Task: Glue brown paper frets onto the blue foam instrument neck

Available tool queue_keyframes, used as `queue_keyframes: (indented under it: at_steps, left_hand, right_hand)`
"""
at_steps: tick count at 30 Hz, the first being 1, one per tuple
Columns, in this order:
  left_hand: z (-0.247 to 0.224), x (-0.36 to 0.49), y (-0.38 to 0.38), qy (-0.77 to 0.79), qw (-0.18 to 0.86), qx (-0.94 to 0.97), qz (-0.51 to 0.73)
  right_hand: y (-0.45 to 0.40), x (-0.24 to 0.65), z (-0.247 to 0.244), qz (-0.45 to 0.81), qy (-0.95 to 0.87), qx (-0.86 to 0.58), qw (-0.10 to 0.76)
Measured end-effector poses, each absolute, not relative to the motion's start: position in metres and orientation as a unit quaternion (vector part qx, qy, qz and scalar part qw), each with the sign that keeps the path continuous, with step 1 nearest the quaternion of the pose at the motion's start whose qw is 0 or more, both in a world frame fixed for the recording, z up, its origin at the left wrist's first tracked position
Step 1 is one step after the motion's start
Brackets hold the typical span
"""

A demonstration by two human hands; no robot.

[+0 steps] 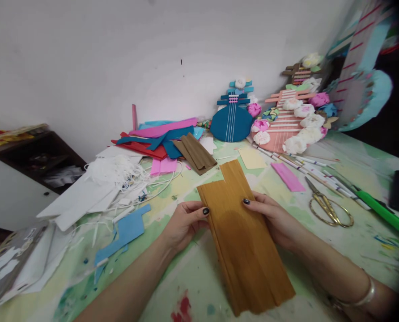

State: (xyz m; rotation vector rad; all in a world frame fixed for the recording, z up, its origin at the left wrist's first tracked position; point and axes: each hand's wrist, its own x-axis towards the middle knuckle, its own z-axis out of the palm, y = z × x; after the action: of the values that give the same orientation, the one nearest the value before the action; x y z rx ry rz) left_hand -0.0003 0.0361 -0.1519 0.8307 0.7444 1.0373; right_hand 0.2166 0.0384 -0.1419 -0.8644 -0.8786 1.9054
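A folded length of golden-brown crepe paper (243, 237) is held up over the table, tilted, with a notch cut in its far end. My left hand (188, 223) pinches its left edge, thumb on top. On the opposite edge, my right hand (269, 214) grips it the same way, fingers hidden underneath. Gold-handled scissors (330, 205) lie to the right of my right hand. Beyond the held sheet rests a folded brown crepe paper piece (197, 154). Left of my left hand are blue paper scraps (129, 230).
Paper lutes (231, 123) with paper flowers (303, 123) lean at the wall. Coloured crepe sheets (159, 136), white string (115, 170) and white board pieces (75, 201) lie left. A green cutter knife (384, 212), thin sticks (307, 170) and a pink paper strip (287, 176) lie right.
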Motion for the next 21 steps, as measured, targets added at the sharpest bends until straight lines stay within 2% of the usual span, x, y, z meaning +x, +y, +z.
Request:
queue_keyframes:
  at_steps: [21]
  left_hand:
    - [-0.1553,-0.0059,0.0364,0.306,0.729,0.396,0.468]
  right_hand:
    - [0.0348,0.2146,-0.1412,0.764,-0.378,-0.325,0.410]
